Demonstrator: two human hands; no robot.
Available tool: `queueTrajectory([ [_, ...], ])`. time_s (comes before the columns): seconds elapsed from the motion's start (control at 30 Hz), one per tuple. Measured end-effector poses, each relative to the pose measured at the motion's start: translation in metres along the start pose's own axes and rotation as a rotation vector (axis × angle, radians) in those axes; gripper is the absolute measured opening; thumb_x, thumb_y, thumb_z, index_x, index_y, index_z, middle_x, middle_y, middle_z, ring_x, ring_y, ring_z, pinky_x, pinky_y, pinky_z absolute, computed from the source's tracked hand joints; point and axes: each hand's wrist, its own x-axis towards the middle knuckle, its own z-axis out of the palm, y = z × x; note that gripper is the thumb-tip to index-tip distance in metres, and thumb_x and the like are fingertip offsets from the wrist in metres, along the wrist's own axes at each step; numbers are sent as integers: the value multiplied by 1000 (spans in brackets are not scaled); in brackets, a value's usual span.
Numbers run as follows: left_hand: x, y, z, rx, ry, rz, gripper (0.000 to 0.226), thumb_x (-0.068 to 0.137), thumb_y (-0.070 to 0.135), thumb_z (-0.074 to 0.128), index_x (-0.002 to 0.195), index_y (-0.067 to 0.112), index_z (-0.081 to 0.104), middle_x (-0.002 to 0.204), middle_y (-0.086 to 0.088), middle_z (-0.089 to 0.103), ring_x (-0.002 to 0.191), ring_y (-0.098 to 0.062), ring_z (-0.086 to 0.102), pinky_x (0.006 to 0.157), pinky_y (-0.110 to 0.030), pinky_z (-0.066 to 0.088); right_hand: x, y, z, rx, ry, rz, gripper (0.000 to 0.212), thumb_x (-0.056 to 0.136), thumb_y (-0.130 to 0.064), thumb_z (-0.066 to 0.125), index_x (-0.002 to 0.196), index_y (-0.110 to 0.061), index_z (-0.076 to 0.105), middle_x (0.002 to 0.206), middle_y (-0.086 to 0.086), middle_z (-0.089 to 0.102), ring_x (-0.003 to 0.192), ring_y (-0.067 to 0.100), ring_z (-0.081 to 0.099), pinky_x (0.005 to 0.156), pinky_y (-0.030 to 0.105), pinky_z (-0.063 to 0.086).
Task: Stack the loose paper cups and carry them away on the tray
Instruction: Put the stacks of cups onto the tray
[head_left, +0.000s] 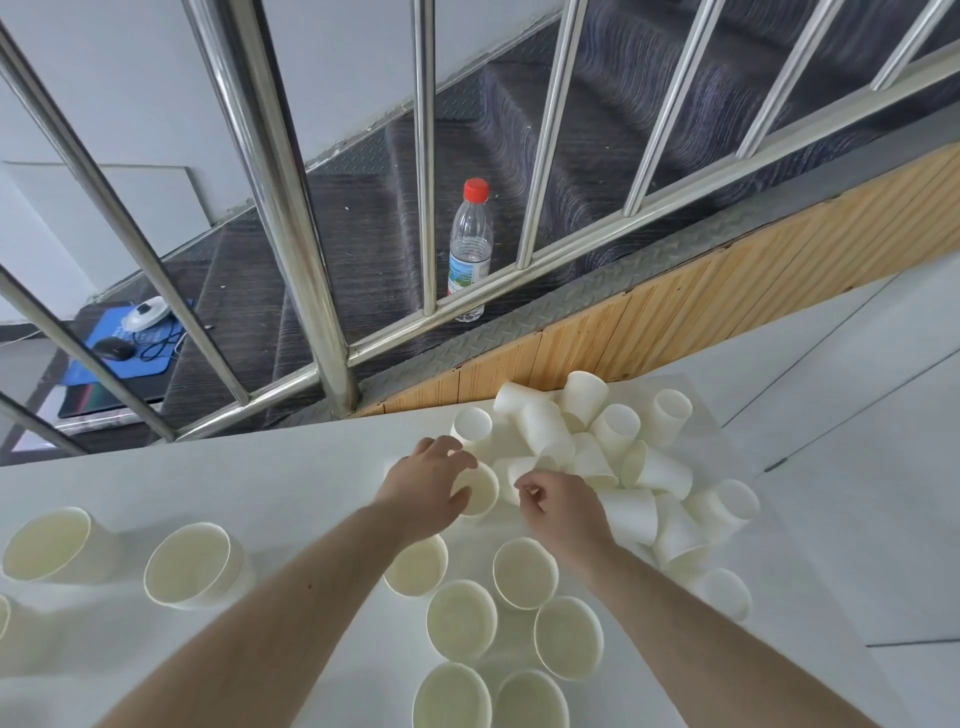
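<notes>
Upright paper cups (524, 571) stand nearest the camera in the lower middle of the frame, mouths up, close together, and two more upright cups (188, 571) stand apart at the lower left on the white table (291, 467). These seem not stacked yet. No tray can I identify for sure; the pile may lie on a white sheet or tray, but it is too pale to tell.

Going right, the left hand (427, 486) reaches to the centre of the frame and its fingers curl over a cup on its side (480, 493), grasping it. Just beside, the right hand (561, 506) has its fingers bent at the edge of the pile; whether it pinches a cup rim or holds nothing I cannot tell.

Further right lies the heap of tumbled cups (623, 457), many on their side and leaning one on another. I judge this the main risk: pulling one cup out from the near edge may let the others roll, perhaps off the right edge of the table. Also the forearms pass low over the standing cups, so a careless pull back could knock them.

At the upper middle a water bottle (470, 249) stands behind the metal railing (291, 208), well apart from the work.
</notes>
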Motion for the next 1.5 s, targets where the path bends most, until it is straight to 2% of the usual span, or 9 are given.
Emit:
queueTrajectory([
  [0.23, 0, 7, 15, 2, -99, 31, 27, 91, 32, 50, 117, 27, 56, 122, 9, 53, 119, -15, 42, 84, -29, 43, -7, 5, -9, -344, -246, -204, 51, 88, -16, 43, 136, -29, 33, 96, 5, 62, 82, 26, 60, 70, 35, 49],
  [0.37, -4, 6, 10, -26, -72, 16, 22, 87, 31, 53, 108, 25, 52, 109, 9, 58, 108, -13, 48, 77, -28, 40, -11, 5, -7, -315, -301, -288, 35, 84, -19, 46, 119, -22, 50, 91, 2, 62, 81, 24, 61, 72, 36, 52],
  [0.5, 1, 7, 1, -44, 39, 39, 20, 89, 33, 51, 107, 24, 53, 105, 12, 58, 106, -12, 48, 72, -26, 39, -14, -1, -10, -207, -275, -317, 34, 90, -19, 48, 122, -22, 57, 89, -15, 58, 78, 10, 58, 74, 24, 45],
  [0.67, 24, 6, -1, 21, 133, 75, 40, 91, 26, 52, 131, 25, 48, 136, 5, 45, 129, -19, 36, 98, -33, 40, -12, -5, -10, -162, -169, -321, 29, 96, -22, 47, 121, -19, 61, 66, -11, 53, 63, 11, 49, 65, 21, 33],
  [0.8, 48, 9, 0, 134, 41, 30, 61, 92, 18, 51, 147, 31, 27, 155, -4, 15, 145, -30, 9, 114, -44, 23, -5, -5, -12, -131, -126, -261, 29, 97, -24, 46, 123, -18, 60, 51, -11, 37, 54, 10, 40, 69, 27, 43],
  [0.93, 66, 14, 7, 241, -77, 7, 68, 93, 17, 50, 149, 35, 17, 157, -7, 4, 144, -33, 11, 112, -46, 25, -2, -5, -20, -93, -79, -231, 33, 97, -27, 46, 128, -22, 55, 78, -12, 59, 82, 11, 55, 80, 25, 45],
  [1.07, 68, 17, 12, 322, -54, 12, 61, 92, 10, 52, 144, 33, 29, 152, -8, 18, 131, -31, 34, 106, -43, 35, 6, -2, -26, -79, -75, -197, 37, 96, -27, 47, 134, -24, 50, 114, -8, 60, 107, 9, 54, 90, 27, 46],
  [1.3, 56, 12, -11, -210, 183, -181, 47, 87, 35, 65, 126, 26, 41, 127, -1, 43, 98, -25, 58, 78, -35, 49, 31, 6, -25, 56, -10, -92, 37, 95, -30, 52, 130, -20, 52, 118, -5, 58, 101, 10, 55, 92, 30, 46],
  [1.5, 40, 7, -13, -687, 136, -213, 62, 71, 28, 83, 114, 24, 38, 112, 5, 51, 99, -16, 60, 84, -33, 55, 51, -8, -31, 559, -23, 46, 31, 91, -38, 62, 119, -23, 59, 105, -10, 65, 94, 0, 60, 78, 15, 46],
])
